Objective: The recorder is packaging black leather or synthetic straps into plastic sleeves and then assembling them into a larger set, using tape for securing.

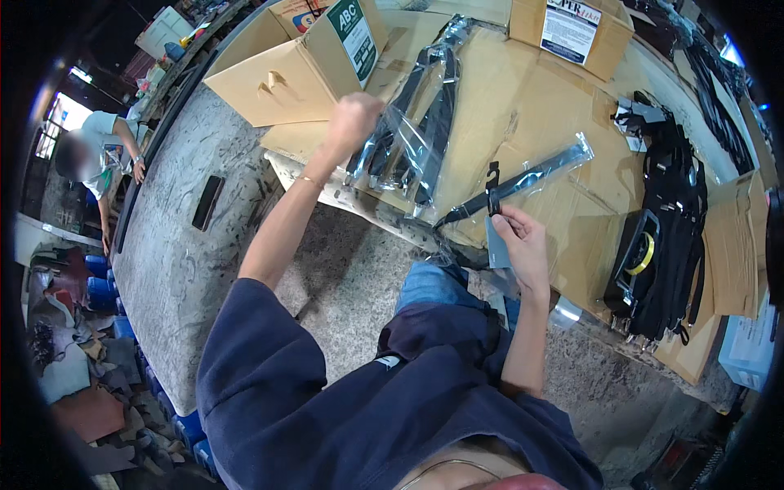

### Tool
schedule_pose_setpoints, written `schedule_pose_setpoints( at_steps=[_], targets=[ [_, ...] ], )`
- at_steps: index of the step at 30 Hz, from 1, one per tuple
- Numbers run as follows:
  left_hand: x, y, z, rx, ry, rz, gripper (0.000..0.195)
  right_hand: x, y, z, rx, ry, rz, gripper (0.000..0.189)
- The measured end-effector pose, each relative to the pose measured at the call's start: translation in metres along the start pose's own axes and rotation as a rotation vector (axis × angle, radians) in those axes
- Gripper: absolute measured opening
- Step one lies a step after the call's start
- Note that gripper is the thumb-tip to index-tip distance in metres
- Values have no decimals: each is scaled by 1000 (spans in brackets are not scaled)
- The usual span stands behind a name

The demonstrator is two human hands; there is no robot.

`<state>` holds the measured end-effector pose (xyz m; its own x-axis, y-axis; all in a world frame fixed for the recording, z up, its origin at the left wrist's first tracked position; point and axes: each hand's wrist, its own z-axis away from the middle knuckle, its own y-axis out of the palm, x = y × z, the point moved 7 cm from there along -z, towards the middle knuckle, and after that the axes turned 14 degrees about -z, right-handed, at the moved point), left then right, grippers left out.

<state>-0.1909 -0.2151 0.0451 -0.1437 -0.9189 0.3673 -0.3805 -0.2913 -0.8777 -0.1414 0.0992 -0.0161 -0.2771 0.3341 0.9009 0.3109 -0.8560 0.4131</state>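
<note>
My left hand [357, 119] is curled above the left edge of a pile of black straps in clear plastic sleeves [432, 122]; whether it grips the plastic is hidden. With thumb and fingers, my right hand [523, 242] holds a black plastic hook hanger [492, 190] with a grey-blue card [498, 245] below it. A black strap partly inside a clear sleeve [533, 173] lies slanting on the cardboard, its near end close to the hanger. Farther right, a bundle of loose black straps with metal clips [674, 226] lies beside a black case with a yellow tape roll [640, 254].
An open cardboard box [275, 86] stands at the upper left, another box [520, 30] at the top. A dark phone [208, 203] lies on the grey table [171, 257]. Beyond that table's left edge a person [101, 150] leans over. Cardboard flaps [732, 245] stand at the right.
</note>
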Motion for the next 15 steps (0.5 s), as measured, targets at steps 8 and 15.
schedule_pose_setpoints(
  at_steps=[8,15],
  targets=[
    [-25,33,31,54,-883,2299,8,-7,17,2,155,69,-93,25],
    [-98,25,20,554,-709,2045,19,-13,9,-4,195,131,-200,23]
  ],
)
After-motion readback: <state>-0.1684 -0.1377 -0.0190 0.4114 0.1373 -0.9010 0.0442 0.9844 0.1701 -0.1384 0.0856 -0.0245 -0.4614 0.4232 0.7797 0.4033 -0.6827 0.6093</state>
